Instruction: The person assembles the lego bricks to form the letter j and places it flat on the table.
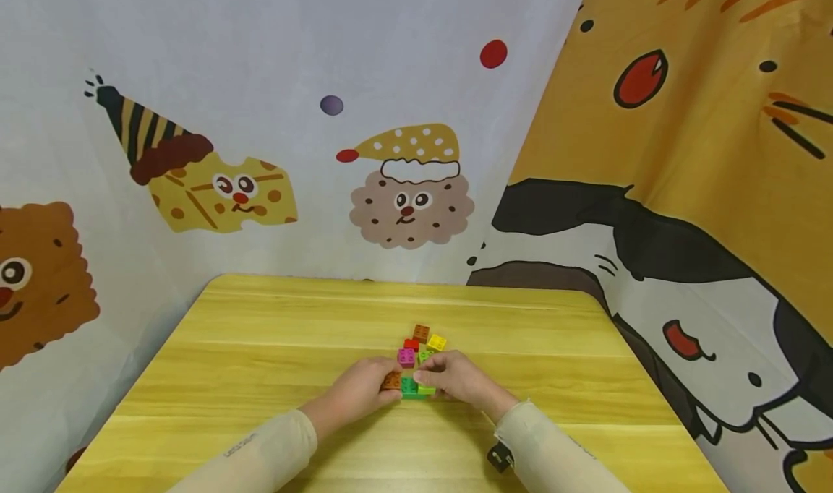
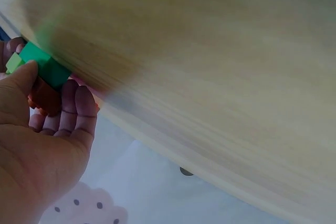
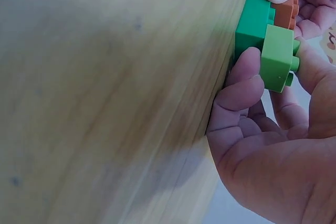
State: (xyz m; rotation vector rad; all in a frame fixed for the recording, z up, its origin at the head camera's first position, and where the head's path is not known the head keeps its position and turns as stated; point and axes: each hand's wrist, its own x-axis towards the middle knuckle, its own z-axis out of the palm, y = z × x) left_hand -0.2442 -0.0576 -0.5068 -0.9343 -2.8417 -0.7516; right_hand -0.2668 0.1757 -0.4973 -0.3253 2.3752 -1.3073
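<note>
A long green building brick (image 1: 410,387) lies on the table, with a brown-orange brick (image 3: 284,12) at its left end and a light green brick (image 3: 277,56) at its right end. My left hand (image 1: 364,388) grips the brown-orange brick, its thumb also touching the green one. From the other side my right hand (image 1: 458,377) pinches the light green brick between thumb and fingers. Studs show on the light green brick in the right wrist view. Whether it is fully pressed onto the green brick I cannot tell.
Just beyond the hands lie several loose bricks: a magenta brick (image 1: 406,357), a red brick (image 1: 411,344), a yellow brick (image 1: 437,343), another brown brick (image 1: 421,332) and a second light green brick (image 1: 425,356), partly hidden. The wooden table (image 1: 260,334) backs onto a printed cloth (image 1: 293,81).
</note>
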